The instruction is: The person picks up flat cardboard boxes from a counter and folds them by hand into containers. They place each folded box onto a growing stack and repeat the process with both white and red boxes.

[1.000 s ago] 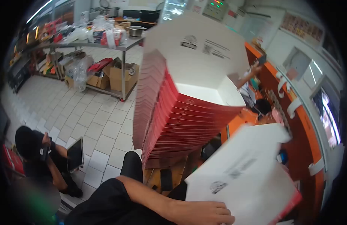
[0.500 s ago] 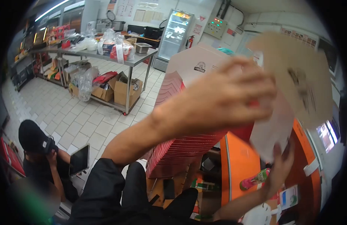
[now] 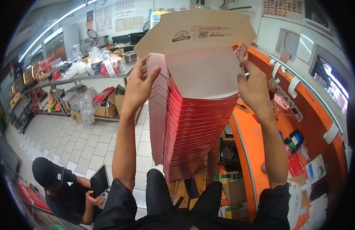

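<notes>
A tall stack of red cardboard boxes stands in front of me, above my knees. On its top lies an open box, white inside, with its brown printed flap raised at the back. My left hand is at the box's left side, fingers behind the edge and thumb apart. At the right side, my right hand grips the box's edge, fingers curled near the flap's corner.
An orange counter with papers runs along the right. At left stands a steel table with plastic bags, cartons beneath. A person in a black cap holds a tablet at lower left.
My left arm has swung back from across the view to the stack's left side. The box, blurred at the right before, now lies on the stack. The view has turned right.
</notes>
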A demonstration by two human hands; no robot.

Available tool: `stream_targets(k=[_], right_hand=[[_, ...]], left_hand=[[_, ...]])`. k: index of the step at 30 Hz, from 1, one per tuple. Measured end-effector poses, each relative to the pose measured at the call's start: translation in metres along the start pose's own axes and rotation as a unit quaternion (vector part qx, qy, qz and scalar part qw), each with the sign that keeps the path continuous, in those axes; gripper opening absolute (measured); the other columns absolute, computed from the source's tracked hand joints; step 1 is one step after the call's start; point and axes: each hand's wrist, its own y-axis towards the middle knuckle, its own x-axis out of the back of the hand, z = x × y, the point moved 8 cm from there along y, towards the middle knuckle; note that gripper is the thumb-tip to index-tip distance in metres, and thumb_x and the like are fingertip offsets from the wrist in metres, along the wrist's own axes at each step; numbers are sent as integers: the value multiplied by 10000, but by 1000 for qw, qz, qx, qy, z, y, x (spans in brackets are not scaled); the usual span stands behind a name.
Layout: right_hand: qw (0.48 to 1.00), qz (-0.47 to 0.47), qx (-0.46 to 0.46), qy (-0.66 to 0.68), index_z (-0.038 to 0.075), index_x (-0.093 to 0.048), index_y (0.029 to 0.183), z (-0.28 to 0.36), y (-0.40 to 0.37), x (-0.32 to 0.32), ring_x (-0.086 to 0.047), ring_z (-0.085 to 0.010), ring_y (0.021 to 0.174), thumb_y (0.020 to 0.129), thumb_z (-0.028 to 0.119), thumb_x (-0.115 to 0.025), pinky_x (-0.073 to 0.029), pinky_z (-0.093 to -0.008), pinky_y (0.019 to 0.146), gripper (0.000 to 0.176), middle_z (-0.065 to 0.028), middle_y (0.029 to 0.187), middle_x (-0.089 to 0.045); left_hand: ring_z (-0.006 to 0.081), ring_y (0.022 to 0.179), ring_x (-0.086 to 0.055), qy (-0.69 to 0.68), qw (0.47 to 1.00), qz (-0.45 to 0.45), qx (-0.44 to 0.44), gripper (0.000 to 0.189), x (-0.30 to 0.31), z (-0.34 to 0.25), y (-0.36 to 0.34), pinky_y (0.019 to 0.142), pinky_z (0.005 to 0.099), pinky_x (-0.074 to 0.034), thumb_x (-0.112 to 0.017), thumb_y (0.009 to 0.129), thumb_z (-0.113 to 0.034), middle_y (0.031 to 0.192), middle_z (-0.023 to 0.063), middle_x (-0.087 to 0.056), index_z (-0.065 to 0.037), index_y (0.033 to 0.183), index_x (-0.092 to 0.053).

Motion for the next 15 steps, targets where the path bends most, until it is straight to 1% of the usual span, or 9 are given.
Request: stream_targets(k=[2, 3, 5, 7, 9, 10, 13, 14, 15], right_hand=[[988, 110, -68, 82, -77, -601, 1158, -12, -7, -16, -688, -256, 771, 812, 64, -616, -527, -354, 749, 374, -216, 952, -691], [988, 109, -76, 79, -77, -601, 1158, -17, -10, -14, -688, -256, 771, 812, 64, -616, -527, -354, 749, 374, -216, 952, -691], [979, 133, -37, 147, -46, -614, 1138, -18, -15, -15, -700, -323, 806, 794, 96, -621, -526, -383, 769, 372, -240, 883, -695], [974, 173, -42, 142, -28, -621, 1145, -24, -10, -9, -697, -327, 828, 783, 121, -645, -524, -387, 773, 392, -232, 903, -695], [958, 286, -12, -15, -58, -621, 1138, -30, -6, -15, -662, -231, 714, 758, 96, -673, -516, -331, 696, 414, -173, 861, -683], [927, 365, -60, -58, -51, -624, 1144, -25, -4, -13, -646, -237, 721, 729, 112, -684, -506, -331, 705, 450, -169, 834, -667], [908, 414, -26, -62, -38, -618, 1168, -22, 11, -15, -640, -223, 749, 721, 131, -686, -497, -326, 711, 482, -156, 833, -661], [886, 462, -47, 8, -36, -593, 1232, -20, 13, -23, -654, -222, 833, 782, 198, -694, -504, -326, 767, 517, -164, 941, -683], [885, 464, -45, 9, -36, -593, 1232, -23, 14, -31, -654, -222, 833, 782, 198, -694, -504, -326, 767, 517, -164, 941, -683]], left_hand=[[95, 886, -619, -12, 1000, 7, 13, 339, -1, 10, 1, 763, 227, -492, -588, 984, -149, 1050, 85, -678, 7, 1279, -525], [95, 886, -619, -13, 1000, 14, 17, 339, -3, 14, 2, 763, 227, -492, -588, 984, -149, 1050, 85, -678, 7, 1279, -525], [82, 881, -612, 0, 1000, 19, 7, 325, -7, 16, 4, 762, 225, -489, -593, 983, -153, 1051, 68, -677, 25, 1251, -544], [75, 876, -608, 22, 1000, 18, 1, 293, -13, 20, 4, 768, 223, -485, -596, 981, -151, 1036, 54, -679, 33, 1207, -574], [75, 887, -610, 39, 999, -5, -14, 292, -16, 10, 0, 780, 227, -483, -605, 975, -158, 1037, 52, -682, 29, 1199, -591], [77, 894, -613, 18, 1000, -2, -9, 322, -19, 8, -2, 788, 231, -484, -617, 968, -164, 1046, 56, -682, 29, 1224, -585], [81, 899, -619, -13, 1000, -6, -8, 337, -20, 8, -1, 794, 233, -491, -620, 966, -164, 1054, 58, -683, 31, 1238, -582], [81, 899, -619, -12, 1000, -8, -7, 337, -18, 9, -1, 794, 233, -491, -620, 966, -164, 1054, 58, -683, 31, 1238, -582], [82, 901, -621, -18, 1000, -1, 12, 335, -18, 14, -1, 797, 235, -494, -622, 966, -166, 1056, 59, -683, 33, 1233, -584]])
